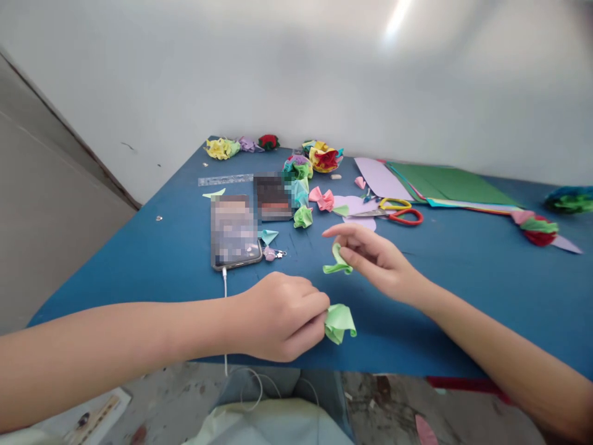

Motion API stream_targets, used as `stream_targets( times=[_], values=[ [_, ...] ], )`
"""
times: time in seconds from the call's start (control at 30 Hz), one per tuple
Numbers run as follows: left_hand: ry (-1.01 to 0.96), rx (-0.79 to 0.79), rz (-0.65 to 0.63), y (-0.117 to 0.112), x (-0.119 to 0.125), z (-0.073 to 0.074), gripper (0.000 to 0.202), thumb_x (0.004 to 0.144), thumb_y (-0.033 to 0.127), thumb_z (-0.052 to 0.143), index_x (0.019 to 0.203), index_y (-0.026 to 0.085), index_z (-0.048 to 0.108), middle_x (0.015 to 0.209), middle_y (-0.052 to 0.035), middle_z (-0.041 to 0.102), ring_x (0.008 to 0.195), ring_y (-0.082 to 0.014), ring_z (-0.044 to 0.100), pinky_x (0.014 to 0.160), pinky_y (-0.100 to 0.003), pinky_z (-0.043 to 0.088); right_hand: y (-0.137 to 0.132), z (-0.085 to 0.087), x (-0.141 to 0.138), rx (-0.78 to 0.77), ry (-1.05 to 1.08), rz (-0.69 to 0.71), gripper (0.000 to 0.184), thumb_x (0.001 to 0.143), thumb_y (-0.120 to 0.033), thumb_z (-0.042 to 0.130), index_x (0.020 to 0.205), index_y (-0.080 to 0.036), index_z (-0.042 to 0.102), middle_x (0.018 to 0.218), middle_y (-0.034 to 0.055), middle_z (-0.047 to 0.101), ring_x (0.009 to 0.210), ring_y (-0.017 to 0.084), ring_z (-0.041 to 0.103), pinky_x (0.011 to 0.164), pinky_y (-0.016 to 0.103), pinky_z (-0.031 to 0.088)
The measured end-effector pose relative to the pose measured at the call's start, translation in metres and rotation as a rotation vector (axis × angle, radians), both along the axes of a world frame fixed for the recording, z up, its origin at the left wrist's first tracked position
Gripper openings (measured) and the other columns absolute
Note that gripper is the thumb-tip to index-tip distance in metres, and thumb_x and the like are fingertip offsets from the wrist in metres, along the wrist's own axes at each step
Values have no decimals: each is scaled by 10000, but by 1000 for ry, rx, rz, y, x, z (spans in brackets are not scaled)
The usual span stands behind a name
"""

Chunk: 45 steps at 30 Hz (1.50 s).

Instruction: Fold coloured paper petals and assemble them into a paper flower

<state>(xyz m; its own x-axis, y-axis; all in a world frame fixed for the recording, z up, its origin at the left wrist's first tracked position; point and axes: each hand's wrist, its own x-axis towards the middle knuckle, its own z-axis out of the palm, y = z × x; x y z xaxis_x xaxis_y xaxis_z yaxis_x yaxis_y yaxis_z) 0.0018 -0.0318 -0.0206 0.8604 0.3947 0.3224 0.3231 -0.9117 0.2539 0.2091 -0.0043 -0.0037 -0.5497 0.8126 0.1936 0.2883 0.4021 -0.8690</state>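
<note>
One green tuft (340, 323) is clamped by fingers of the left hand (287, 317). On its far side, the right hand (377, 259) pinches a strip (339, 266).

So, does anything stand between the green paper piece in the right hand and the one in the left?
Nothing visible does. The right hand holds a curled green piece slightly beyond the folded green paper in the left hand, and only the blue table shows in the gap. The scissors lie farther back.
</note>
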Motion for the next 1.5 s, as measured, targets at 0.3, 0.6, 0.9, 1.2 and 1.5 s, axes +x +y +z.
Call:
stream_targets(
  times=[0.3,0.6,0.9,1.2,1.5],
  values=[
    [-34,86,-39,0,1,-1,259,854,198,338,631,159,464,559,-15,489,506,-126,410,498,-268,304,5,-3,5,-424,159,206,118,808,-241,606,862,-156,544,749,0,579,646,66,524,597,180,415],
    [-3,-11,36,7,-2,-3,236,859,203,331,676,164,474,585,-18,501,531,-125,438,517,-264,308,5,8,7,-395,25,323,148,799,-269,609,803,-121,614,760,38,620,686,104,569,642,235,461],
    [-25,-350,63,6,-1,7,229,855,146,343,636,164,404,553,24,397,518,-92,361,532,-218,295,-3,5,3,-15,-247,225,187,793,-315,608,828,-134,578,750,9,562,613,71,492,563,192,416],
    [-71,-580,63,8,-1,8,270,920,229,307,699,156,445,603,26,459,570,-75,428,573,-186,329,-4,6,3,153,-280,291,136,853,-265,527,843,-151,600,789,38,582,679,97,503,615,211,407],
    [-84,-629,49,11,-1,9,289,915,252,326,649,155,382,560,46,377,531,-63,361,530,-194,293,-8,6,3,178,-300,296,124,850,-265,518,836,-159,582,764,24,564,655,86,496,612,203,410]
  ],
)
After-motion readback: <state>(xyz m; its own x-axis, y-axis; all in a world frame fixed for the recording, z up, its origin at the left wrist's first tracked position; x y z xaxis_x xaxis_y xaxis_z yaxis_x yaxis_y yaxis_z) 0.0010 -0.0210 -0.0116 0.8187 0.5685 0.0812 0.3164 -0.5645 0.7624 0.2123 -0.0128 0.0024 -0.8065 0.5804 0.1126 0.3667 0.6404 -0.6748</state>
